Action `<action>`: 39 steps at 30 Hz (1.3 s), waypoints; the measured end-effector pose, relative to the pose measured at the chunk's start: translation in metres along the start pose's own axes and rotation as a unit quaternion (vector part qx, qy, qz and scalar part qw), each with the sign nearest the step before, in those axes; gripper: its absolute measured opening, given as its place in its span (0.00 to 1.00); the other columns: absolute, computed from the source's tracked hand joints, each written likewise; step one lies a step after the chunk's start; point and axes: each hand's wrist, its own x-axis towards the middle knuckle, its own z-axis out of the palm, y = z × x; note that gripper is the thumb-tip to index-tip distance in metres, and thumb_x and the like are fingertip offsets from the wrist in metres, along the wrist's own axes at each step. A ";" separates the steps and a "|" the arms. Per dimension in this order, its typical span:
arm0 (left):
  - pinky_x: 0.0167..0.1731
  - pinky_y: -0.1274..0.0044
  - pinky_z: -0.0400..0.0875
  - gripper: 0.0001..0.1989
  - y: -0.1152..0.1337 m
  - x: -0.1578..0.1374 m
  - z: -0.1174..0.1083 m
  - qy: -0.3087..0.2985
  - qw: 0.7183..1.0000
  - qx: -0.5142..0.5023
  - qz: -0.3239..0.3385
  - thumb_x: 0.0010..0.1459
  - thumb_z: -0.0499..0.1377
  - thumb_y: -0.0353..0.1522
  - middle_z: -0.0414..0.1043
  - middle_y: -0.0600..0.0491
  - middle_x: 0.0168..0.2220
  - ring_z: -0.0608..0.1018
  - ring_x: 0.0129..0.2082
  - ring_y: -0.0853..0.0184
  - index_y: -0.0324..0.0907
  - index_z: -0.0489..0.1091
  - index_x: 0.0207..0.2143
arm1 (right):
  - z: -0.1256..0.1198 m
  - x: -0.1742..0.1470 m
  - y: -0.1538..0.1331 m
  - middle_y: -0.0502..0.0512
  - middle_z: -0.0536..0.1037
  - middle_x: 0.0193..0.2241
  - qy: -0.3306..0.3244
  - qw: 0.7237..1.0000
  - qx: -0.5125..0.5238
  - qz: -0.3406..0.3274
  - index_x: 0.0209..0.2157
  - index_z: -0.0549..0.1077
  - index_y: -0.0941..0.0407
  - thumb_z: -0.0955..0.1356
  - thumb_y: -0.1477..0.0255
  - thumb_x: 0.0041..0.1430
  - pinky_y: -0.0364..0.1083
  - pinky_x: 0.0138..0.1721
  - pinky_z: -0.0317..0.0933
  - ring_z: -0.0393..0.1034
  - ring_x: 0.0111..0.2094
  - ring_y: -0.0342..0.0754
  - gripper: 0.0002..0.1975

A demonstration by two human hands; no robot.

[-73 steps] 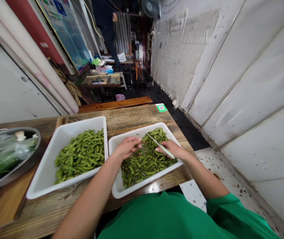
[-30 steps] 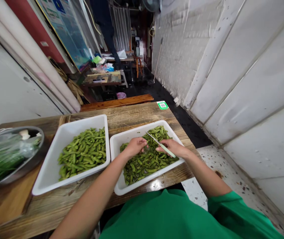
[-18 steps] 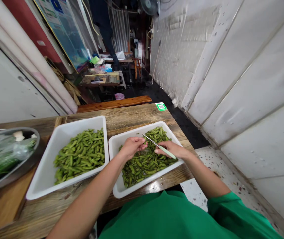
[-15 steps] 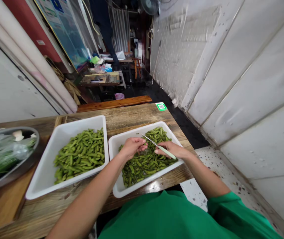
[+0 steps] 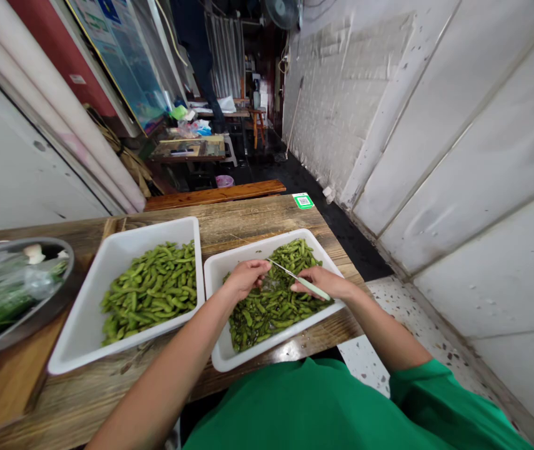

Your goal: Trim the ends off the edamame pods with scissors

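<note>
My left hand (image 5: 248, 276) is closed in a pinch above the right white tub (image 5: 218, 360). Whatever lies between its fingertips is too small to make out. My right hand (image 5: 320, 281) grips what look like scissors, seen edge-on, by their pale green handle (image 5: 312, 287). Their thin metal blades (image 5: 283, 269) point up and left, with the tips at my left fingertips. Below both hands, wet green soybean pods (image 5: 267, 319) fill the right tub. More pods (image 5: 154, 287) are heaped in the left white tub (image 5: 84, 344) beside it.
A metal bowl (image 5: 63, 297) with bagged green vegetables stands at the far left, by a wooden board (image 5: 9, 387). The tubs rest on a wooden table (image 5: 243, 219) with a green QR sticker (image 5: 303, 200). Behind it is a bench (image 5: 220, 194); a wall (image 5: 473, 156) runs along the right.
My left hand has shifted slightly left and its fingertips have drawn up to the blade tips. The scissors have tilted slightly in my right hand, which stays almost in place.
</note>
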 end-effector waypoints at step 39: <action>0.23 0.79 0.61 0.04 0.004 0.004 -0.014 0.160 0.929 0.320 0.098 0.41 0.54 0.30 0.65 0.52 0.17 0.71 0.24 0.66 0.41 0.65 0.17 | 0.000 0.002 0.008 0.47 0.64 0.15 0.049 0.999 -0.002 -0.010 0.27 0.68 0.61 0.64 0.56 0.49 0.39 0.17 0.46 0.54 0.15 0.38 0.20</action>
